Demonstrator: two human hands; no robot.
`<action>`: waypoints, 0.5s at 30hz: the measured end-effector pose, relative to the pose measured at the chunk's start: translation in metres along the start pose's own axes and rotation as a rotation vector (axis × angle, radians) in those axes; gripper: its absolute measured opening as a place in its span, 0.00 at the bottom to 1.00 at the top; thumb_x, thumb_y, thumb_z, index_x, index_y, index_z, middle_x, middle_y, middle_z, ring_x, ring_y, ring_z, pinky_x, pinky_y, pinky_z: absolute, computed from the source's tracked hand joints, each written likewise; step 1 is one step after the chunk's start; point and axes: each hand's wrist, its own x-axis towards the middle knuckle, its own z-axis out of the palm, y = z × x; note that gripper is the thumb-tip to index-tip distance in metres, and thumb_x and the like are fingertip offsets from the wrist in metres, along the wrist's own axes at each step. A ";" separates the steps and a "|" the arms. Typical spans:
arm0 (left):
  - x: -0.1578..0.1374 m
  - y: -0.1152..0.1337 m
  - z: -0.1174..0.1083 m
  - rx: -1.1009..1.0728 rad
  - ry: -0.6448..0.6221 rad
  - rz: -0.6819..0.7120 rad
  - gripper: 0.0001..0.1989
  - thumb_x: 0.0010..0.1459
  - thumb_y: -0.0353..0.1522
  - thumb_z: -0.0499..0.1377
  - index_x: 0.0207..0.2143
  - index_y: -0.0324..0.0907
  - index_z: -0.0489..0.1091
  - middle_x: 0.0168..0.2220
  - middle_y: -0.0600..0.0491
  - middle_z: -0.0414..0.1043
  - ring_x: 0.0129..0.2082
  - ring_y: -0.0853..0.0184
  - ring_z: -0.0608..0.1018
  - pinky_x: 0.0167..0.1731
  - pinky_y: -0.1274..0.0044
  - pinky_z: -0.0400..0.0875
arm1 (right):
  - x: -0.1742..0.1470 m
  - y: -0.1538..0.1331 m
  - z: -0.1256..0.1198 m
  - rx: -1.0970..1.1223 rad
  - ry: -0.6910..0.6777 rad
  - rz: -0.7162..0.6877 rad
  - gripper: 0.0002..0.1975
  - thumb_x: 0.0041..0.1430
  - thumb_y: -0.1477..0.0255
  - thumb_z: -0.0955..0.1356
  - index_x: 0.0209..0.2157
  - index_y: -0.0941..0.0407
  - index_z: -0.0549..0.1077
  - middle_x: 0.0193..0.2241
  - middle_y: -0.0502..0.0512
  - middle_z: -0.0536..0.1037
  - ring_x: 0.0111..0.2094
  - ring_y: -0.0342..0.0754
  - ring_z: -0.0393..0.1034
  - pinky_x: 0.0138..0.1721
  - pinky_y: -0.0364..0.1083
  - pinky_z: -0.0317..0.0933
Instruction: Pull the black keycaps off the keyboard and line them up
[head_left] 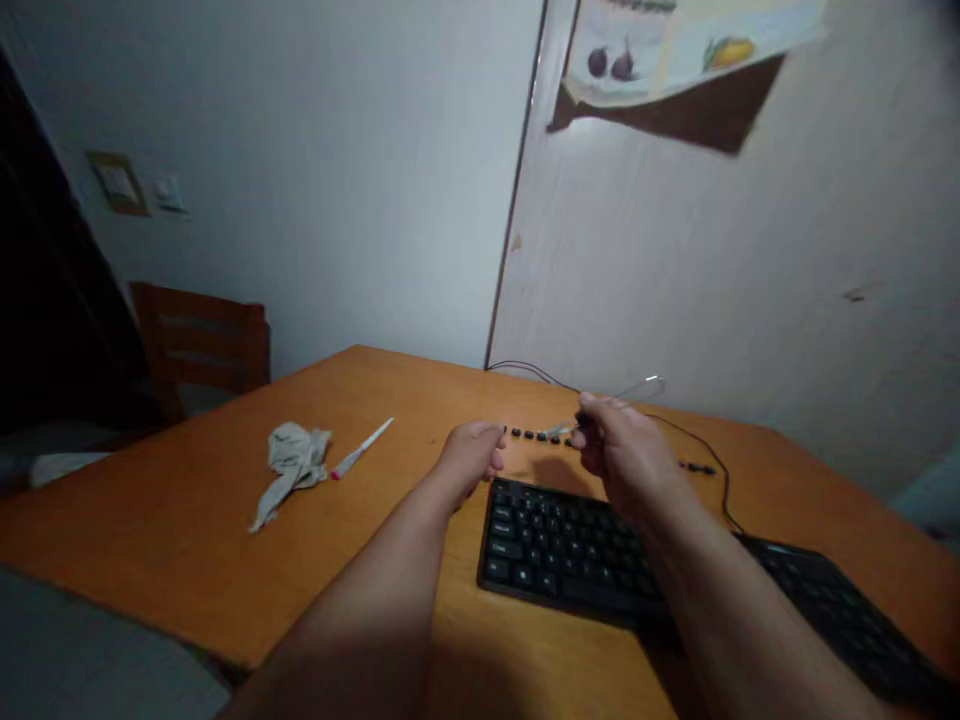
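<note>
My left hand [472, 452] is closed beyond the keyboard's left end, its thumb and fingertips at a small black keycap [504, 429]. That piece is at the left end of a row of loose keycaps [529, 435] on the table. In my right hand [626, 445], above the keyboard, is a wire keycap puller. Its clear wire loop [651, 381] sticks out to the upper right, and wire prongs [555, 431] show on the left; my fingers hide its middle. The black keyboard [570, 560] lies below both hands, partly covered by my right forearm.
A crumpled grey cloth [295, 460] and a white, red-ended stick-like tool [364, 448] lie left on the wooden table [390, 385]. Another black keyboard-like piece [832, 600] is at right. A black cable [709, 450] runs behind. A wooden chair [202, 340] stands by the wall.
</note>
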 end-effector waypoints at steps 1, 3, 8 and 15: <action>0.000 0.000 0.000 -0.003 -0.004 0.000 0.14 0.59 0.41 0.52 0.30 0.39 0.67 0.18 0.55 0.67 0.14 0.72 0.68 0.15 0.81 0.58 | -0.001 0.004 0.000 -0.009 0.003 0.009 0.15 0.56 0.60 0.68 0.26 0.55 0.63 0.15 0.45 0.69 0.13 0.37 0.52 0.13 0.38 0.44; 0.001 -0.001 0.001 -0.009 -0.008 -0.002 0.14 0.59 0.41 0.52 0.30 0.39 0.67 0.18 0.55 0.67 0.14 0.73 0.67 0.15 0.81 0.57 | -0.002 0.012 -0.001 -0.028 0.010 0.023 0.15 0.55 0.61 0.68 0.26 0.55 0.62 0.16 0.46 0.71 0.13 0.37 0.52 0.13 0.38 0.44; 0.000 0.000 0.002 -0.019 -0.002 -0.016 0.15 0.59 0.41 0.52 0.30 0.39 0.66 0.17 0.56 0.66 0.13 0.73 0.66 0.15 0.81 0.57 | -0.004 0.025 -0.008 -0.075 0.033 0.032 0.14 0.55 0.61 0.69 0.28 0.55 0.64 0.19 0.49 0.75 0.13 0.38 0.55 0.13 0.39 0.46; -0.001 0.000 0.001 -0.024 0.000 -0.017 0.15 0.59 0.42 0.52 0.29 0.40 0.66 0.17 0.56 0.66 0.13 0.73 0.66 0.16 0.81 0.58 | -0.008 0.032 -0.004 -0.155 -0.005 0.041 0.16 0.56 0.58 0.68 0.28 0.55 0.64 0.17 0.49 0.73 0.14 0.38 0.53 0.15 0.39 0.46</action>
